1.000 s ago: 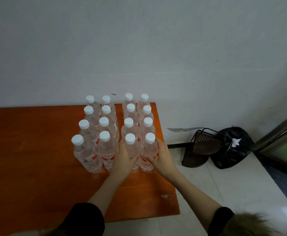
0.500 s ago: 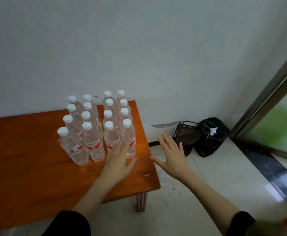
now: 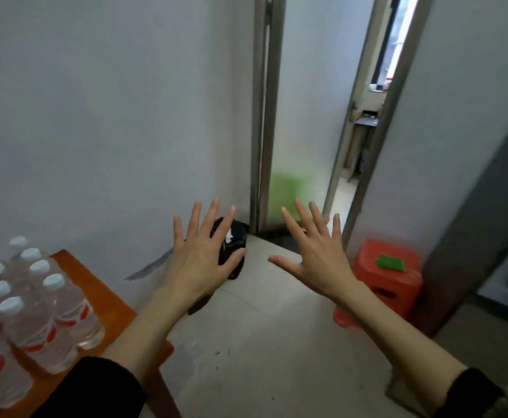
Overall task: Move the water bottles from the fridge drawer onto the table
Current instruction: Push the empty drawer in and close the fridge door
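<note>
— How are the hands held?

— Both are raised in front of the body with nothing in them. The left hand (image 3: 206, 257) is seen at about 6 o'clock from the middle of the view, palm turned away, fingers straight and spread wide. The right hand (image 3: 314, 256) is held at 3 o'clock of it, well apart from it, fingers likewise straight and fanned out. No object is touched by either. Dark sleeves are seen at the bottom edge.

— And where are the water bottles placed?

— The water bottles (image 3: 32, 312) are stood upright in a tight cluster on the orange-brown wooden table (image 3: 96, 292), at 8 o'clock in the view. White caps and red-marked labels can be made out, though the picture is blurred there. The cluster is cut off by the left edge, so the count cannot be told. The bottles lie at 8 o'clock of the left hand, well apart from it.

— What else is seen?

— A black bag (image 3: 234, 242) is set on the floor against the pale wall, partly hidden behind the left hand. A metal door frame (image 3: 263, 116) is stood at 12 o'clock, with a narrow opening at 1 o'clock. An orange-red plastic stool (image 3: 394, 276) is placed on the floor at 4 o'clock, just beyond the right wrist, and a green patch (image 3: 389, 262) is seen on its top.
</note>
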Available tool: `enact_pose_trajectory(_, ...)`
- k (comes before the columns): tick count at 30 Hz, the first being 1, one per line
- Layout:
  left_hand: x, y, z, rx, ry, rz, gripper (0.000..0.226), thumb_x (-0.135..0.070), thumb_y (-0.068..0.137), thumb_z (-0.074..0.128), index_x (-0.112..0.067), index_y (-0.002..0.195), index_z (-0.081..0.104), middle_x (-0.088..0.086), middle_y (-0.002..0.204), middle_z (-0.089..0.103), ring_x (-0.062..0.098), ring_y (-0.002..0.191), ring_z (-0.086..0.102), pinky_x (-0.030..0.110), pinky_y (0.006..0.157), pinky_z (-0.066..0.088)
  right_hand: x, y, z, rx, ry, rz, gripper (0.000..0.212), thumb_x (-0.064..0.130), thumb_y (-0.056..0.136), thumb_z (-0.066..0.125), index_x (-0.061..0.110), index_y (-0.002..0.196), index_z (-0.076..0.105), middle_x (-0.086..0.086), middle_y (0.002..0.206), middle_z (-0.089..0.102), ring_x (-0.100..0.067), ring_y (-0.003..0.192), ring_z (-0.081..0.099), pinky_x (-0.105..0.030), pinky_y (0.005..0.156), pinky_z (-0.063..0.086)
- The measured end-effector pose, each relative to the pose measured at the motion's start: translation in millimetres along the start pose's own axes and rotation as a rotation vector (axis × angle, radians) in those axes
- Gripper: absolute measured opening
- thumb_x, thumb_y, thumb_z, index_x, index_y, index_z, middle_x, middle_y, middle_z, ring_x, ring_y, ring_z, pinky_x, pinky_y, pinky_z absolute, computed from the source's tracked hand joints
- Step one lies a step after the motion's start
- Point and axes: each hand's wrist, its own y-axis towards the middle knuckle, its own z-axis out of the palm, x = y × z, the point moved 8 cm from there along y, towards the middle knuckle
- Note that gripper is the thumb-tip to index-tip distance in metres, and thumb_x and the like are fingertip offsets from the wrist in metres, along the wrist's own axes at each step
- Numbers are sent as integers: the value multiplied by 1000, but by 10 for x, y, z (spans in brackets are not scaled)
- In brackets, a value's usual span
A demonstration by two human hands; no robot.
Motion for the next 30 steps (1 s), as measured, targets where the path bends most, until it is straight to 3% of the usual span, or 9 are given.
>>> enact_pose_trajectory(4, -985, -83, 50, 25, -102, 182, 77, -70, 75, 6, -35, 141, -14, -1, 158, -8, 26, 144, -13, 54, 112, -7, -680, -767, -422, 2, -84, 186, 86, 81, 75, 8, 34, 145, -9, 4, 154, -11, -23, 144, -7, -57, 110, -4)
enact_pose_trajectory(9, -2137, -220, 129, 51, -178, 360, 76, -70, 74, 0, -35, 140, -17, -8, 153, -18, 21, 143, -18, 53, 113, -8, -1520, -1768, -856, 27, -146, 408, 84, 80, 73, 11, 39, 138, -25, 7, 150, -20, -20, 141, -17, -55, 109, -12)
enact_pose_trajectory(13, -3054, -339, 298, 81, -235, 485, 73, -69, 76, 5, -37, 137, -18, -6, 156, -12, 19, 142, -19, 53, 113, -8, -2096, -2544, -1083, 81, -193, 556, 83, 79, 69, 4, 39, 138, -22, 6, 148, -26, -19, 139, -23, -53, 108, -18)
enact_pose_trajectory(17, -3998, -359, 400, 116, -260, 581, 71, -69, 79, 9, -38, 137, -19, -3, 157, -12, 24, 143, -17, 50, 112, -11, -2756, -3173, -1257, 126, -251, 651, 88, 84, 64, -9, 38, 138, -20, 6, 149, -25, -19, 139, -23, -55, 110, -15)
enact_pose_trajectory(21, -4926, -324, 493, 124, -313, 591, 68, -56, 91, 29, -37, 142, -13, -2, 157, -13, 23, 143, -18, 48, 113, -12, -3477, -3691, -1511, 124, -296, 707, 79, 74, 73, 2, 37, 140, -16, 6, 151, -21, -20, 140, -20, -55, 110, -13)
enact_pose_trajectory(24, -5555, -411, 650, 154, -327, 620, 66, -54, 92, 28, -39, 138, -17, -3, 156, -15, 21, 140, -22, 47, 114, -11, -3945, -4064, -1603, 143, -308, 730, 77, 71, 76, 4, 36, 141, -14, 5, 153, -15, -21, 141, -16, -55, 110, -10)
enact_pose_trajectory(27, -6078, -497, 857, 203, -334, 637, 67, -54, 93, 28, -37, 142, -14, -6, 151, -22, 18, 135, -29, 43, 113, -14, -4369, -4410, -1618, 186, -320, 752, 75, 68, 80, 10, 33, 143, -9, -2, 157, 3, -25, 141, -7, -56, 108, -4)
enact_pose_trajectory(30, -6535, -524, 1050, 239, -346, 667, 66, -52, 93, 28, -36, 142, -14, -9, 146, -26, 18, 134, -30, 42, 111, -15, -4764, -4655, -1623, 248, -323, 777, 75, 68, 78, 5, 33, 141, -16, -1, 158, -8, -22, 138, -19, -54, 109, -10)
